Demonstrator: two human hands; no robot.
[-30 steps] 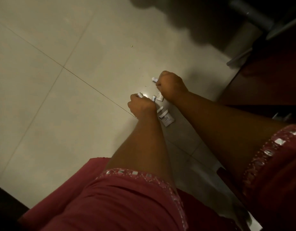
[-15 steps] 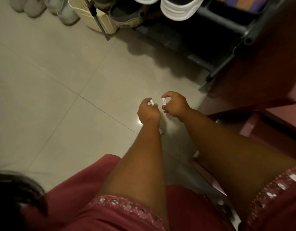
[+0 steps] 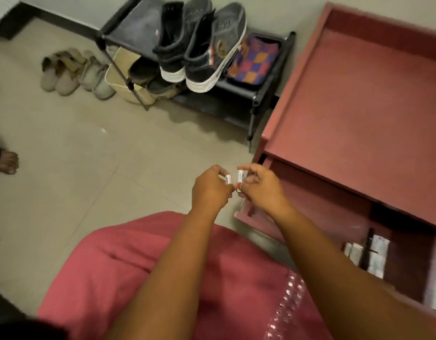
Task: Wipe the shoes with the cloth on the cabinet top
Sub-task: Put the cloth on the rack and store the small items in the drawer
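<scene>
Black rack [image 3: 255, 98] — grey sneakers [image 3: 207, 42] atop.

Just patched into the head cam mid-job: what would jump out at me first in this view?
Centre frame, the left hand and right hand each pinch a small white tube, above the tiled floor. Behind them a pair of dark high-top shoes stands on a black rack, and the red cabinet top fills the right side.
</scene>
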